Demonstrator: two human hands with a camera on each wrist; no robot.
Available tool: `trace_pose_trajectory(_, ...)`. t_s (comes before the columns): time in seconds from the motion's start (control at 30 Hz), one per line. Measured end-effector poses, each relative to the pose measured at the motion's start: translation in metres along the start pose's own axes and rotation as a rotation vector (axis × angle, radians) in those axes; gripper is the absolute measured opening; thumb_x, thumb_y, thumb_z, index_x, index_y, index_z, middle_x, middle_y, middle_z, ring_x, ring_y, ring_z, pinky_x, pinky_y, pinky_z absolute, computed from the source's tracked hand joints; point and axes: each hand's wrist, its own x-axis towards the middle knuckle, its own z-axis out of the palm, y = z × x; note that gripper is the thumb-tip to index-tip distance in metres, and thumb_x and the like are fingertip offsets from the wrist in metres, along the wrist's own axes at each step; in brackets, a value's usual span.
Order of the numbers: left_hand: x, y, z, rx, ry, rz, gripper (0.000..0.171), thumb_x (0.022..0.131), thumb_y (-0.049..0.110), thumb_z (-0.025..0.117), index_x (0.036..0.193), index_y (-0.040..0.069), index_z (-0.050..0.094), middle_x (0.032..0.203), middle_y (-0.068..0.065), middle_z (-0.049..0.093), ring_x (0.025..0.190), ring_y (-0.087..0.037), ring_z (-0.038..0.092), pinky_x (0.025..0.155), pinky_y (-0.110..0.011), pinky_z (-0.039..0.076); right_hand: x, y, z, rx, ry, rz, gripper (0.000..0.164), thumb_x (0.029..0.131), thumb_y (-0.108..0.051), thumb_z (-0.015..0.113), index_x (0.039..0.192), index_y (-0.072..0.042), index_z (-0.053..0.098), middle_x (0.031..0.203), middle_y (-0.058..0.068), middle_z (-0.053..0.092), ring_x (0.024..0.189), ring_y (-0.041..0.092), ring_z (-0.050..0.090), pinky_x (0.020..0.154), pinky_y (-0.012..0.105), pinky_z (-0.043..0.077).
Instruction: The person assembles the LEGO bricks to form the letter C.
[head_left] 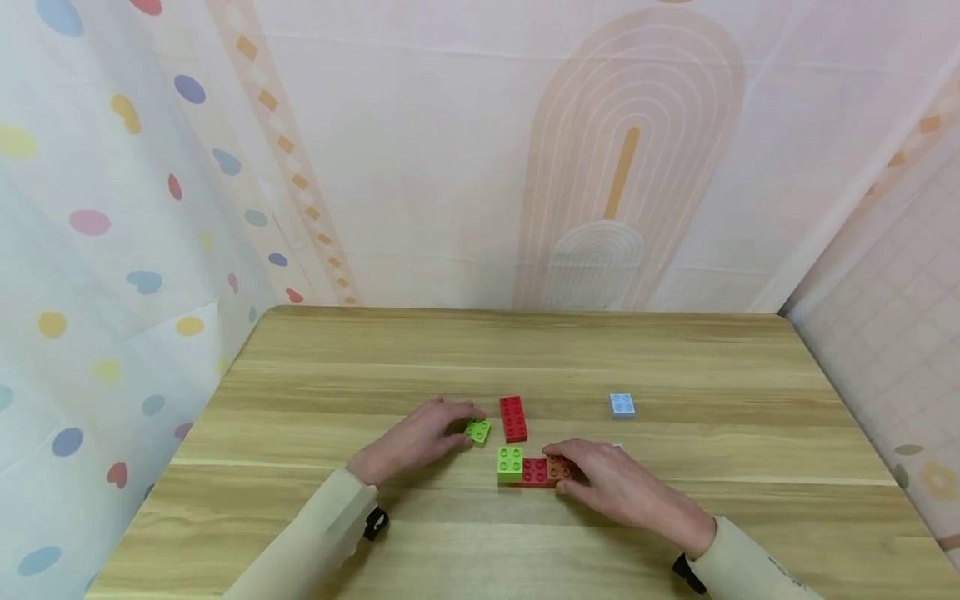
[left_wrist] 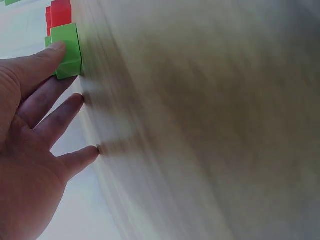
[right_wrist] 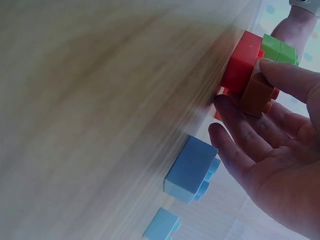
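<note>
My left hand (head_left: 420,437) pinches a small lime-green building brick (head_left: 478,431) on the table, thumb on one side and fingers on the other. In the left wrist view, the thumb presses the near face of that green brick (left_wrist: 69,57) while the lower fingers spread apart. A long red brick (head_left: 534,471) carries another lime-green brick (head_left: 510,463) on its left end and an orange-brown brick (head_left: 557,468) on its right end. My right hand (head_left: 618,483) grips the orange-brown brick; in the right wrist view, the thumb lies across this brown brick (right_wrist: 256,95), atop the red one (right_wrist: 242,62).
Beyond the joined bricks lies a loose long red brick (head_left: 513,418), just right of my left fingertips. A light-blue brick (head_left: 622,405) sits farther back on the wooden table (head_left: 360,350). Close by my right hand is a second blue brick (right_wrist: 191,167), mostly hidden in the head view.
</note>
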Motion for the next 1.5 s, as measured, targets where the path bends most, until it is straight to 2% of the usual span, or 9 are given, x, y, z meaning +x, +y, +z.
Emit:
trace_pose_trajectory(0.2, -0.004, 0.001, 0.001, -0.025, 0.027, 0.022, 0.036, 0.096, 0.012, 0.074, 0.131, 0.006, 0.068, 0.130, -0.010, 0.070, 0.123, -0.029, 0.064, 0.107, -0.049, 0.051, -0.001, 0.001, 0.000, -0.002, 0.007, 0.000, 0.041, 0.097, -0.016, 0.074, 0.135, -0.003, 0.064, 0.131, 0.012, 0.069, 0.122, 0.029, 0.065, 0.102, 0.049, 0.054)
trace_pose_trajectory(0.4, -0.009, 0.004, 0.002, -0.049, 0.045, -0.001, 0.034, 0.096, 0.010, 0.073, 0.129, 0.001, 0.068, 0.129, -0.013, 0.070, 0.123, -0.031, 0.064, 0.107, -0.049, 0.051, -0.001, 0.001, 0.001, -0.016, 0.013, -0.001, 0.042, 0.096, -0.017, 0.074, 0.135, -0.003, 0.064, 0.132, 0.013, 0.069, 0.121, 0.030, 0.065, 0.102, 0.049, 0.054)
trace_pose_trajectory(0.6, -0.016, 0.011, 0.001, -0.104, 0.097, -0.027, 0.034, 0.098, 0.012, 0.072, 0.130, 0.001, 0.067, 0.130, -0.014, 0.069, 0.121, -0.032, 0.065, 0.105, -0.050, 0.052, -0.001, 0.000, 0.000, -0.007, 0.009, 0.005, 0.041, 0.097, -0.017, 0.074, 0.135, -0.004, 0.065, 0.131, 0.012, 0.069, 0.122, 0.029, 0.065, 0.102, 0.049, 0.054)
trace_pose_trajectory(0.73, -0.022, 0.019, 0.002, -0.179, 0.148, -0.053, 0.035, 0.098, 0.013, 0.071, 0.132, 0.003, 0.066, 0.130, -0.012, 0.069, 0.117, -0.030, 0.067, 0.101, -0.048, 0.055, -0.001, 0.000, 0.000, -0.012, 0.009, -0.001, 0.041, 0.097, -0.016, 0.074, 0.134, -0.004, 0.065, 0.131, 0.012, 0.069, 0.121, 0.029, 0.065, 0.102, 0.049, 0.054)
trace_pose_trajectory(0.83, -0.024, 0.026, 0.003, -0.272, 0.192, -0.057, 0.036, 0.096, 0.009, 0.072, 0.131, 0.004, 0.065, 0.128, -0.010, 0.068, 0.114, -0.028, 0.068, 0.100, -0.044, 0.057, -0.001, 0.000, -0.001, -0.013, 0.006, -0.001, 0.040, 0.097, -0.016, 0.074, 0.134, -0.004, 0.065, 0.131, 0.012, 0.069, 0.122, 0.028, 0.065, 0.102, 0.048, 0.055)
trace_pose_trajectory(1.0, -0.024, 0.039, 0.006, -0.450, 0.246, -0.026, 0.037, 0.093, 0.001, 0.073, 0.129, 0.001, 0.065, 0.123, -0.010, 0.067, 0.112, -0.028, 0.069, 0.099, -0.038, 0.057, -0.001, 0.000, -0.002, -0.008, 0.007, 0.005, 0.040, 0.097, -0.016, 0.074, 0.134, -0.005, 0.065, 0.131, 0.011, 0.069, 0.121, 0.028, 0.065, 0.101, 0.048, 0.055)
trace_pose_trajectory(1.1, -0.024, 0.047, 0.008, -0.505, 0.257, -0.020, 0.037, 0.093, 0.001, 0.072, 0.130, 0.002, 0.066, 0.125, -0.011, 0.067, 0.112, -0.028, 0.069, 0.099, -0.036, 0.057, -0.002, 0.000, -0.003, -0.012, 0.012, 0.002, 0.040, 0.097, -0.016, 0.074, 0.134, -0.005, 0.065, 0.131, 0.011, 0.069, 0.121, 0.028, 0.065, 0.101, 0.048, 0.055)
trace_pose_trajectory(1.37, -0.024, 0.062, 0.013, -0.505, 0.244, 0.010, 0.037, 0.095, 0.005, 0.073, 0.131, 0.005, 0.066, 0.128, -0.010, 0.070, 0.114, -0.029, 0.070, 0.100, -0.036, 0.056, -0.001, 0.001, -0.002, 0.003, 0.001, 0.004, 0.040, 0.097, -0.016, 0.074, 0.135, -0.005, 0.065, 0.131, 0.011, 0.069, 0.121, 0.027, 0.065, 0.101, 0.048, 0.055)
trace_pose_trajectory(1.5, -0.023, 0.064, 0.014, -0.502, 0.224, -0.006, 0.034, 0.096, 0.010, 0.074, 0.130, 0.008, 0.067, 0.128, -0.007, 0.071, 0.113, -0.027, 0.070, 0.100, -0.036, 0.056, 0.000, 0.000, -0.001, 0.008, -0.009, 0.007, 0.040, 0.098, -0.017, 0.073, 0.135, -0.005, 0.064, 0.132, 0.010, 0.069, 0.121, 0.026, 0.065, 0.101, 0.047, 0.055)
